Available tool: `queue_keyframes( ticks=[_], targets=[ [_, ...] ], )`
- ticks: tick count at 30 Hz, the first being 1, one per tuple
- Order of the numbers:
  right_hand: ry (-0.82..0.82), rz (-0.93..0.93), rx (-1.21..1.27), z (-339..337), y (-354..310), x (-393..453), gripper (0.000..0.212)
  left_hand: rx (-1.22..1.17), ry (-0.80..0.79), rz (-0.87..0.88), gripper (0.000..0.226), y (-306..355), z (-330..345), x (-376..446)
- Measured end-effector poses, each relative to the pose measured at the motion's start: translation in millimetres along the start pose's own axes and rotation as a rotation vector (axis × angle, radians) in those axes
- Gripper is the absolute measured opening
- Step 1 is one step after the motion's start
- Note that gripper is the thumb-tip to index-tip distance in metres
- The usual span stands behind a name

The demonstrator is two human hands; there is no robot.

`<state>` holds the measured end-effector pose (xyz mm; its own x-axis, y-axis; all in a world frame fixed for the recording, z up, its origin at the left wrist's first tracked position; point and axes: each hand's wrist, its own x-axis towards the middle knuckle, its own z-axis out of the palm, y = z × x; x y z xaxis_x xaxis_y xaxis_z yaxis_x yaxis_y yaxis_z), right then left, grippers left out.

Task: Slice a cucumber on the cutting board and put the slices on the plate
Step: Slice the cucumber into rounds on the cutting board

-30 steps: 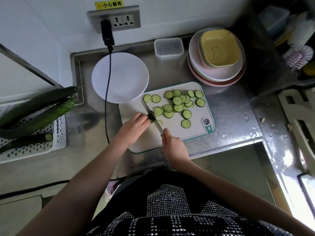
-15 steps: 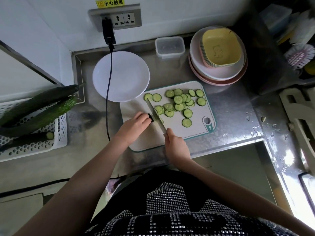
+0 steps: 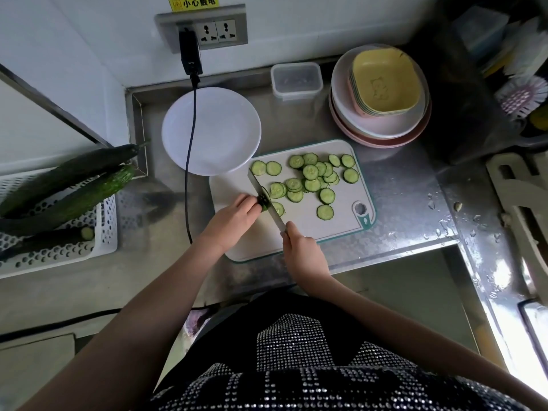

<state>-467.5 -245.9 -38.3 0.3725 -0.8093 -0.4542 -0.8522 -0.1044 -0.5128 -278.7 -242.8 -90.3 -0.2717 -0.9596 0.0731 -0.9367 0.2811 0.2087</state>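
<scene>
Our left hand (image 3: 234, 216) curls its fingers round the last dark stub (image 3: 262, 202) of cucumber and pins it to the board (image 3: 299, 229). Our right hand (image 3: 301, 247) grips the knife (image 3: 264, 199) by its handle; the blade runs away from the hand, up and to the left, and sits right against the stub's cut face, just beside the left fingertips.

One slice lies touching the blade on its right side. Beyond it, further right and up from the stub, the slices (image 3: 311, 180) are spread over the board's far half, many of them overlapping, two apart near the blade tip and one alone toward the board's hanging hole.

Above and left of the left hand sits the white plate (image 3: 234, 114), bare, its near edge over the board's corner. A black cable (image 3: 189, 161) hangs across the plate from a plug (image 3: 190, 51) in the wall socket (image 3: 221, 29). Well left of the grip, whole cucumbers (image 3: 68, 185) lie on a white basket (image 3: 100, 241). Up and right of the board stand a clear box (image 3: 296, 80) and a stack of dishes (image 3: 382, 126) with a yellow bowl (image 3: 385, 81) on top
</scene>
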Motion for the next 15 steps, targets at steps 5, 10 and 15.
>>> queue_keyframes(
  ticks=[5,10,15],
  targets=[
    [-0.053,0.032,-0.093,7.0,2.9,6.4,0.011,-0.017,0.004,0.024,0.044,-0.2,2.3,-0.4],
    [-0.071,0.055,-0.087,6.5,5.0,7.6,0.009,-0.027,0.005,0.014,0.046,-1.5,5.0,-0.5],
    [0.045,0.012,0.025,-1.1,5.9,1.8,0.016,-0.038,0.028,0.020,0.047,-1.0,2.2,-1.4]
  ],
)
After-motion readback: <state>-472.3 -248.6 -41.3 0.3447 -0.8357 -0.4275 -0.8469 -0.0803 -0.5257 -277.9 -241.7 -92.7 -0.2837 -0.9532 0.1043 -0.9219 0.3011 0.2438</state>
